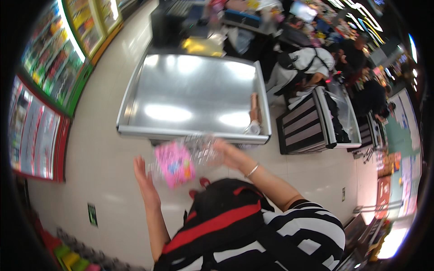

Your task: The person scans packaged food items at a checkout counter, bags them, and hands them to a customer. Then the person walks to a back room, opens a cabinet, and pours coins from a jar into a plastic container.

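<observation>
A clear plastic container (205, 150) with a pink printed label (174, 164) hangs in the air before me, over the near edge of a metal-topped counter. My right hand (227, 152), with a bracelet at the wrist, grips its right end. On the other side my left hand (145, 183) is held upright with its fingers spread, beside the label end; a small gap seems to part them. Motion blurs the container, and its contents cannot be told.
The steel counter (195, 91) has a raised rim; a brown object (254, 106) lies along its right side. Another counter (301, 127) stands to the right, with people (308, 64) beyond it. Drinks coolers (35, 128) line the left. A black and red bag (220, 216) is against my body.
</observation>
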Tool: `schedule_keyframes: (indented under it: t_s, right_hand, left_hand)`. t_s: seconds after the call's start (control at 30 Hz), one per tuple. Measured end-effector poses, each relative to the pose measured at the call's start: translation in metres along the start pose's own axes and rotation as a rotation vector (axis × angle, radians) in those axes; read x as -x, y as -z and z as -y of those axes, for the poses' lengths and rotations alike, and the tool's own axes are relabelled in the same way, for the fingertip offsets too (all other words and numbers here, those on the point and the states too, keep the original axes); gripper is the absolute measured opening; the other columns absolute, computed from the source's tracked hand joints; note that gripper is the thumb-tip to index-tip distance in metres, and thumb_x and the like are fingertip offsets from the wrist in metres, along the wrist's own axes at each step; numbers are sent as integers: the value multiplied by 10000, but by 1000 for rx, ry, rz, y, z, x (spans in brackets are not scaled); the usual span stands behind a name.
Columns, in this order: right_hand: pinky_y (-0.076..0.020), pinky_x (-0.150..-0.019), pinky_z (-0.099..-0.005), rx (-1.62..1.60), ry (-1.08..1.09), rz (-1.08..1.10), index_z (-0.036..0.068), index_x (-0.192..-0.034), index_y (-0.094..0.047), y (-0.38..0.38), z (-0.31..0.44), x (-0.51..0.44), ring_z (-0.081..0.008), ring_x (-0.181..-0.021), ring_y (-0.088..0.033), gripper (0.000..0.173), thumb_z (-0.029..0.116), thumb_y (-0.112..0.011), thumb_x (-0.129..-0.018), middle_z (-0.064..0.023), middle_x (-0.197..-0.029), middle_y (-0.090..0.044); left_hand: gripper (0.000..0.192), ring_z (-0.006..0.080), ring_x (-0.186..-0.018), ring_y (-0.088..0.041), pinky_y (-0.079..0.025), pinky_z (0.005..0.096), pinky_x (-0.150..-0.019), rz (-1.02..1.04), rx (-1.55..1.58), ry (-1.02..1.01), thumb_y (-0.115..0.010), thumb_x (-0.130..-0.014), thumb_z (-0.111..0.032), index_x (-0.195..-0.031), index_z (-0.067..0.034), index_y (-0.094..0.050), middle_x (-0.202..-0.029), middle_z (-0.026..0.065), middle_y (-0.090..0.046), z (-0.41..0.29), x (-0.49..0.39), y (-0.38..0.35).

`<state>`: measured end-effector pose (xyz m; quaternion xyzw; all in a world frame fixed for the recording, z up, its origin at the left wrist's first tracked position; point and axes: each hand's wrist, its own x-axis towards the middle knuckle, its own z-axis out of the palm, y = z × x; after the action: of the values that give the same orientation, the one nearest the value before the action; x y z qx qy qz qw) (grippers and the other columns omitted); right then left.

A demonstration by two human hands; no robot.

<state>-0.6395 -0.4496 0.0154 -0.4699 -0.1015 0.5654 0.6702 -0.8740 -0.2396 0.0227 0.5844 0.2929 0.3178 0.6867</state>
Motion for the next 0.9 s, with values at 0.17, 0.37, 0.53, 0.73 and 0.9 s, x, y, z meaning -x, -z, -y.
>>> schedule_keyframes:
  t_s: [0.17,0.37,0.53,0.73,0.9]
  right_hand:
    - [-403,-1052,-618,-176,105,-119,207,-1522,-294,-8,15,-26,-323,-1298,-480,693,408,-606,-936,-120,-1424,-460]
    - [-381,-1059,-648,-317,71,-126,196,-1528,-291,-9,10,-79,-380,-1314,-456,794,468,-657,-877,-177,-1478,-401]
    - [-401,-1054,-612,-196,194,-91,171,-1547,-221,-7,23,-130,-374,-1344,-425,898,478,-690,-844,-186,-1498,-364]
    - [-412,-1070,-550,-16,269,16,175,-1565,-154,-2,46,-187,-356,-1376,-400,1074,520,-774,-758,-174,-1530,-333]
    - [-335,-1134,-462,90,183,260,112,-1575,-102,-26,41,-261,-304,-1427,-331,976,465,-684,-876,-149,-1559,-284]
  left_hand:
    - [873,341,-1486,-207,-228,511,-1183,78,-11,-45,-548,-931,-544,-1558,-69,-169,-1590,188,-214,-12,-17,7]
    - [914,358,-1477,-224,-256,508,-1172,90,-51,-16,-663,-887,-429,-1557,-75,-153,-1582,206,-222,-26,-71,11]
    - [910,351,-1482,-219,-272,481,-1159,134,-40,78,-683,-870,-373,-1552,-66,-163,-1579,219,-230,-33,-141,-4]
    - [832,295,-1381,-354,-368,416,-1075,53,-116,108,-665,-860,-279,-1536,-57,-232,-1471,181,-379,-33,-198,2]
    - [774,211,-1215,-463,-441,333,-919,-176,-91,172,-652,-862,-277,-1516,-61,-301,-1366,106,-468,-29,-205,64]
